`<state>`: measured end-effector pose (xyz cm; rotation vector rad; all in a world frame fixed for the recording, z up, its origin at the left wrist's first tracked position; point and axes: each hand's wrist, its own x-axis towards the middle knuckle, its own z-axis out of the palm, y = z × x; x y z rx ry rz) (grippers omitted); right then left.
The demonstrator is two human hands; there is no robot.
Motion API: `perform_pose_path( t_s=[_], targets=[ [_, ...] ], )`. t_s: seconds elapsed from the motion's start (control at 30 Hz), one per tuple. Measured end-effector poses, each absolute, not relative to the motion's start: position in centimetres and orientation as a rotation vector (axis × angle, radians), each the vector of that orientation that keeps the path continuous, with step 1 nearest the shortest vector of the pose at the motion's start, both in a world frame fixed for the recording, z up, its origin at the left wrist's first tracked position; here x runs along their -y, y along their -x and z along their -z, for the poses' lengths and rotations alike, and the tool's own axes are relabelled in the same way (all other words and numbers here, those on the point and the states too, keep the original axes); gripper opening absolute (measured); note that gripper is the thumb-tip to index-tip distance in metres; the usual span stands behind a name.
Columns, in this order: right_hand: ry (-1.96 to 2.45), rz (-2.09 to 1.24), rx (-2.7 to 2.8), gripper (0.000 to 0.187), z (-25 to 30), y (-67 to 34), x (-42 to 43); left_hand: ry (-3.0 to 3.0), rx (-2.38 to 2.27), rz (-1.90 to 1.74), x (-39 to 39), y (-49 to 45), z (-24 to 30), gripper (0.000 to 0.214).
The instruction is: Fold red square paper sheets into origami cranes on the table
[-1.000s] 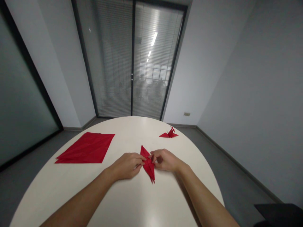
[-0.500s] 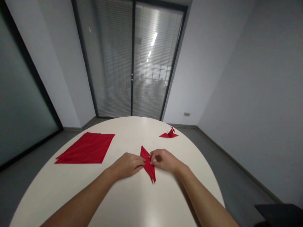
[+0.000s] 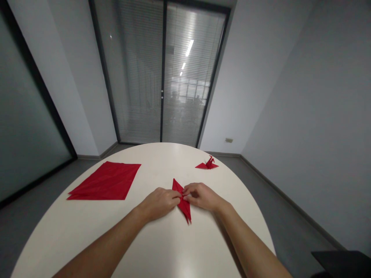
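A partly folded piece of red paper (image 3: 184, 208), long and pointed at both ends, lies on the white round table (image 3: 162, 247). My left hand (image 3: 159, 202) rests on its left side with fingertips pressed on the paper. My right hand (image 3: 202, 196) is curled on its right side, fingertips pinching the paper near the middle. The two hands meet over the fold and hide its centre.
A stack of flat red paper sheets (image 3: 106, 180) lies at the table's left. A finished red paper crane (image 3: 207, 164) stands at the far right of the table. Glass doors with blinds (image 3: 162, 73) are behind. A dark object (image 3: 342, 262) sits at the lower right.
My left fingertips have slid slightly right over the fold, and the paper has flattened a little. Both hands stay on it.
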<state>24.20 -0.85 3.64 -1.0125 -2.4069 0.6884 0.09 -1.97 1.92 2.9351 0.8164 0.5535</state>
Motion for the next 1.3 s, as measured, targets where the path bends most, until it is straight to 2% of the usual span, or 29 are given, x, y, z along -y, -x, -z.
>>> perform_pose_path(
  t_s=[0.3,0.5,0.73,0.87,1.0,1.1,1.17,1.3],
  targets=[
    [1.026,-0.671,2.41,0.01,-3.4,-24.2,0.7,-2.881,-0.709,-0.541,2.6,0.6,-2.7,0.024],
    [1.02,-0.625,2.433,0.013,-3.3,-24.2,0.7,-2.853,-0.701,-0.518,3.4,0.9,-3.7,0.019],
    [0.999,-0.354,2.448,0.025,-2.7,-24.2,0.0,-2.892,-0.796,-0.429,3.5,0.4,-4.0,0.025],
    [1.012,-0.316,2.515,0.028,-2.9,-24.1,0.1,-2.865,-0.824,-0.448,3.7,0.2,-4.1,0.029],
    [1.02,-0.46,2.597,0.043,-2.8,-23.9,1.0,-2.837,-0.86,-0.443,3.7,0.2,-3.9,0.027],
    [1.241,-0.584,2.604,0.072,-2.5,-23.8,1.6,-2.839,-0.886,-0.425,3.6,0.1,-3.5,0.036],
    [1.351,-0.621,2.628,0.084,-2.3,-23.8,1.7,-2.83,-0.876,-0.424,3.5,0.1,-3.3,0.045],
    [1.386,-0.574,2.683,0.083,-2.4,-23.8,1.4,-2.811,-0.858,-0.434,3.2,0.1,-3.3,0.046]
  ],
)
